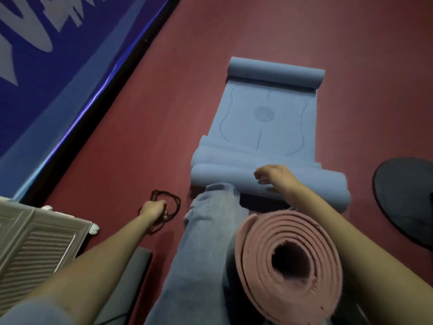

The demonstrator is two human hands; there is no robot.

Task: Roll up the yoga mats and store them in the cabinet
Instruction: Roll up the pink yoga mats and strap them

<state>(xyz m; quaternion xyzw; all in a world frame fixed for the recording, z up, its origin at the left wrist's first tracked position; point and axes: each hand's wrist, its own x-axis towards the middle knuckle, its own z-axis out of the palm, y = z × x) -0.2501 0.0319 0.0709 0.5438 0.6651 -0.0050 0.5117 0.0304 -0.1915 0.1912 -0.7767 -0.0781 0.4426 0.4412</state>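
Between my knees: pink yoga mat (290,261), rolled. Ahead on red floor (257,31): blue yoga mat (264,127), part-rolled, my right hand (274,177) pressing on the near roll, fingers bent. My left hand (154,209) grips a dark cord (168,200). Cabinet storage: judged outstanding.

Exercise studio: red sports floor (234,43), blue banner (46,66), yoga mats (264,120).

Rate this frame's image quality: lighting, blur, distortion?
Head view: dim, muddy lighting; the right hand on the blue mat is motion-blurred; the left hand at the dark cord is soft; wide-angle bending at the edges; glare streak along the blue banner.
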